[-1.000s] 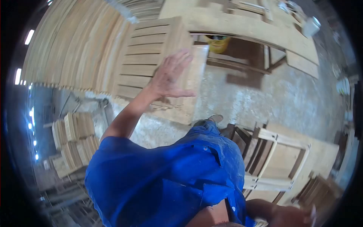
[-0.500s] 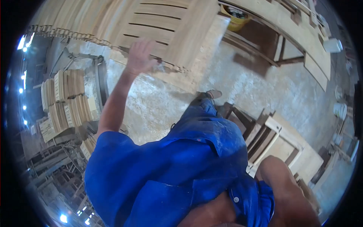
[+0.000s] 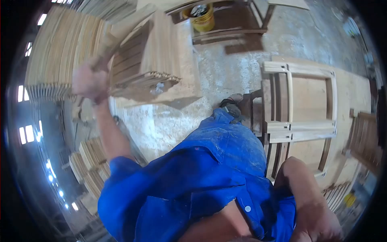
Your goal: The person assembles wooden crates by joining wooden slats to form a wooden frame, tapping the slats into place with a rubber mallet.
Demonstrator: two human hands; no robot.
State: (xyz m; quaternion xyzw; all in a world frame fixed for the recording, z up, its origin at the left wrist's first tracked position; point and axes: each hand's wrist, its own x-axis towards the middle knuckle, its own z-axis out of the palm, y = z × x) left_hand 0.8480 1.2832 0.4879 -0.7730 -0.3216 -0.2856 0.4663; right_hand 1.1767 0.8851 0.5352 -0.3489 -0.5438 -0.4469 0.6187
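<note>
My left hand (image 3: 90,82) is closed at the near left edge of a slatted wooden panel (image 3: 128,58), blurred by motion. The panel is tilted up, its shaded slatted face showing, beside a stack of similar panels (image 3: 159,48). A small clear, crumpled-looking item (image 3: 158,87) is at the near end of that stack. My right hand (image 3: 316,226) hangs low at the bottom right, close to my body and touching nothing that I can see; its fingers are mostly hidden at the frame's edge.
A long row of stacked panels (image 3: 64,52) stands at the upper left. A yellow bucket (image 3: 203,22) sits under a wooden bench at the top. Wooden frames (image 3: 308,99) lie on a board to the right. More stacked wood (image 3: 94,161) is at the lower left.
My left hand has moved left from above the slatted panels and closed on one, which is now tilted up. The view has turned, bringing the frames on the right more fully into sight.
</note>
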